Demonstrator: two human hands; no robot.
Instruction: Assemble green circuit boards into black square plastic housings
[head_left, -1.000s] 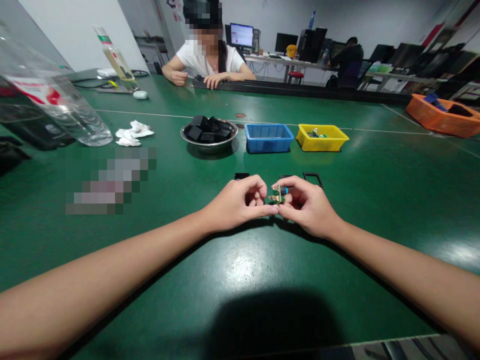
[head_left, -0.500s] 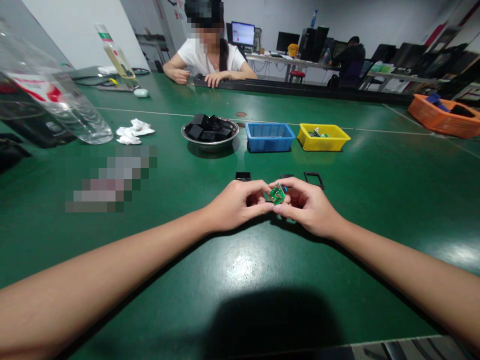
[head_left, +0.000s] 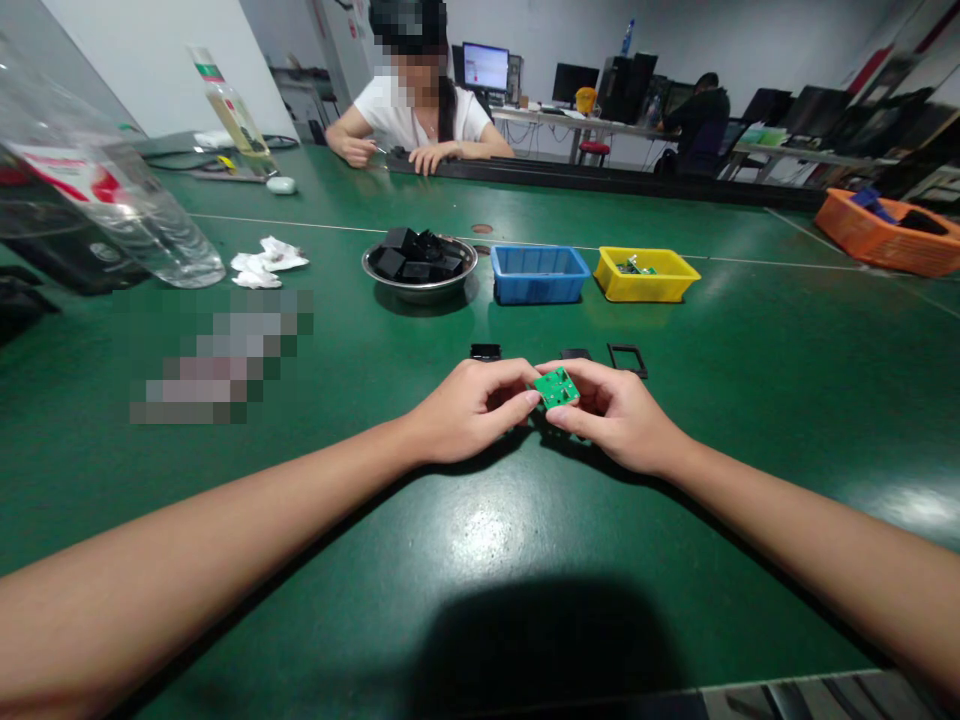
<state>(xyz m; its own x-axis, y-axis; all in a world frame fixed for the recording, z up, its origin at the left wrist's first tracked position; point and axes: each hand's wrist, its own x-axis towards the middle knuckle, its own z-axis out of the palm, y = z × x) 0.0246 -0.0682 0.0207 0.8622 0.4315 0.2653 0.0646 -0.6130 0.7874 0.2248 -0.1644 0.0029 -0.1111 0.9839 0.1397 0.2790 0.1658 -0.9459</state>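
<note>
A small green circuit board (head_left: 557, 387) sits between my two hands, its flat green face turned up toward me. My left hand (head_left: 469, 410) pinches its left side with curled fingers. My right hand (head_left: 611, 412) grips its right side, fingers closed round it. Both hands hover just above the green table (head_left: 480, 560). Just beyond them lie a small black part (head_left: 485, 351), another small dark piece (head_left: 575, 353) and an open black frame (head_left: 627, 357).
A metal bowl (head_left: 420, 270) of black parts, a blue bin (head_left: 538, 274) and a yellow bin (head_left: 646, 275) stand further back. Crumpled tissue (head_left: 266, 263) and a lying plastic bottle (head_left: 105, 200) are at left. An orange basket (head_left: 892, 230) is far right. A person (head_left: 416, 110) sits opposite.
The circuit board has been turned in my fingers: earlier its components and metal pins faced me, now its flat green side is up. Both hands stayed in place.
</note>
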